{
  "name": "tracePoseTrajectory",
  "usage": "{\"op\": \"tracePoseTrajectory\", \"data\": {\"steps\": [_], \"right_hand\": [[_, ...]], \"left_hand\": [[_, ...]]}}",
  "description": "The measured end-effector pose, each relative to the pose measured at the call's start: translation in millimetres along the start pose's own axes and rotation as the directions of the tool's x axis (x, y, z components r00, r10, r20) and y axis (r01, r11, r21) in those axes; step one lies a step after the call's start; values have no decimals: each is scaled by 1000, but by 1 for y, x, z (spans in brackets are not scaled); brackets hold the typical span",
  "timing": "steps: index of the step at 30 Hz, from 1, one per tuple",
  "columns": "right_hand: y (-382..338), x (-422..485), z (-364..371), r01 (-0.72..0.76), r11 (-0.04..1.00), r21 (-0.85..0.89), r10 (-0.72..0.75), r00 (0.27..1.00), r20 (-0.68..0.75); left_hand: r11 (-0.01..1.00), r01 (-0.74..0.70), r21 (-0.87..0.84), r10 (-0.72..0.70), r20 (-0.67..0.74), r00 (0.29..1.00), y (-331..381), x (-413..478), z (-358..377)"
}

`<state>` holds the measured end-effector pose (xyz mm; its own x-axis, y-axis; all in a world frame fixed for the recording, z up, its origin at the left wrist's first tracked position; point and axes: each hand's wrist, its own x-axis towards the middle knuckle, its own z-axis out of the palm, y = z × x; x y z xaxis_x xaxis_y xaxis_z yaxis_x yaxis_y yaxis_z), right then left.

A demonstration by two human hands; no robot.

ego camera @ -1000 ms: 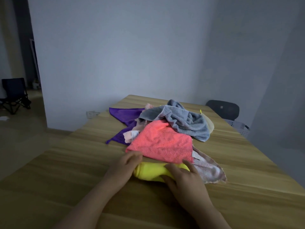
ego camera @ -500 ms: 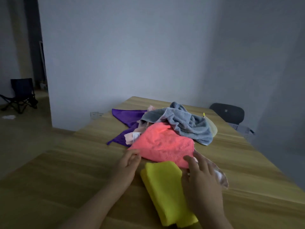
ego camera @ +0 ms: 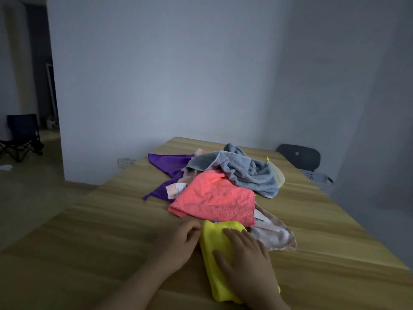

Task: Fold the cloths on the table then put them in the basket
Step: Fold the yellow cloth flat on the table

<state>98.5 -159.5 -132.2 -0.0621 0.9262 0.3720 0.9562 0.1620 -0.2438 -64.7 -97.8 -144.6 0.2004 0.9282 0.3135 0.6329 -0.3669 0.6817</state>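
A folded yellow cloth (ego camera: 212,251) lies lengthwise on the wooden table (ego camera: 93,242) near its front edge. My right hand (ego camera: 248,267) rests flat on top of it, fingers spread. My left hand (ego camera: 178,242) touches the cloth's left edge with curled fingers. Behind lies a heap of loose cloths: a coral pink one (ego camera: 214,198), a grey towel (ego camera: 243,171), a purple one (ego camera: 169,166) and a pale pink one (ego camera: 274,236). A white basket (ego camera: 319,180) stands past the table's far right side, partly hidden.
A dark chair back (ego camera: 298,156) shows behind the table at the far right, by the basket. A folding chair (ego camera: 21,137) stands on the floor far left. A wall socket (ego camera: 125,162) sits low on the white wall.
The yellow cloth was pulled out from under the pink one and turned lengthwise. My right hand moved onto its top; my left hand shifted to its left edge.
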Motion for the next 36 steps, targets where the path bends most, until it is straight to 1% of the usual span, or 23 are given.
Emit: {"op": "tracePoseTrajectory", "data": {"steps": [2,3,5,7,8,9,12,14,15,17,18,20,22,23,24,25,26,27,29,30,31,34,36], "right_hand": [[9,-10,-11,129,991,36,-116,962,-249],[10,-16,-18,156,987,25,-145,958,-248],[11,-26,-24,205,977,-64,-204,979,11],[12,-30,-22,223,969,-108,-194,955,226],[15,-30,-19,196,977,-79,-168,946,276],[17,-29,-16,172,984,-52,-152,950,271],[18,-28,-16,105,991,78,-114,987,117],[19,-28,-18,93,972,215,-78,994,-78],[21,-28,-19,110,969,221,-66,978,-198],[25,-28,-27,200,972,121,-130,892,-434],[25,-29,-31,240,969,62,-191,883,-429],[25,-31,-34,280,957,77,-262,947,-187],[24,-35,-38,169,951,259,-211,967,144],[24,-35,-39,109,924,367,-179,971,161],[24,-35,-40,52,891,451,-107,989,98],[23,-34,-40,60,892,449,-62,998,-12],[18,-33,-39,97,924,369,-74,994,-77],[13,-30,-37,118,968,220,-107,992,-62],[10,-26,-24,135,991,-20,-130,979,158],[10,-25,-18,129,988,-87,-101,957,273],[11,-24,-14,109,988,-108,-69,944,323],[22,-27,-11,36,992,-120,2,954,298],[35,-32,-15,-11,989,-146,50,963,263]], "left_hand": [[996,-45,74,45,-1,999,0,-3,2],[994,-53,95,53,-4,999,0,-5,2],[992,-53,111,55,-19,998,-2,-5,3],[992,-43,119,47,-28,999,-3,-4,4],[991,-41,129,45,-26,999,-2,-5,4],[989,-42,141,46,-24,999,-2,-5,5],[985,-58,164,63,-25,998,-2,-8,5],[983,-77,166,82,-23,996,-1,-9,4],[983,-84,161,89,-23,996,-1,-9,3],[986,-84,141,88,-23,996,-1,-9,2],[987,-82,138,86,-24,996,-1,-9,2],[987,-81,135,85,-28,996,-1,-9,2],[990,-78,120,83,-36,996,-1,-9,2],[990,-75,115,80,-35,996,-1,-9,2],[990,-75,116,78,-26,997,-1,-8,1],[990,-73,118,76,-16,997,0,-8,1],[990,-73,122,75,-10,997,0,-8,1],[989,-75,126,77,-10,997,0,-8,1],[986,-90,142,92,-10,996,-1,-8,1],[983,-102,155,104,-3,995,-1,-9,2],[976,-119,180,118,12,993,-2,-9,3],[931,-169,325,153,75,985,-1,-10,7],[908,-218,358,193,104,976,5,-11,14]]}}
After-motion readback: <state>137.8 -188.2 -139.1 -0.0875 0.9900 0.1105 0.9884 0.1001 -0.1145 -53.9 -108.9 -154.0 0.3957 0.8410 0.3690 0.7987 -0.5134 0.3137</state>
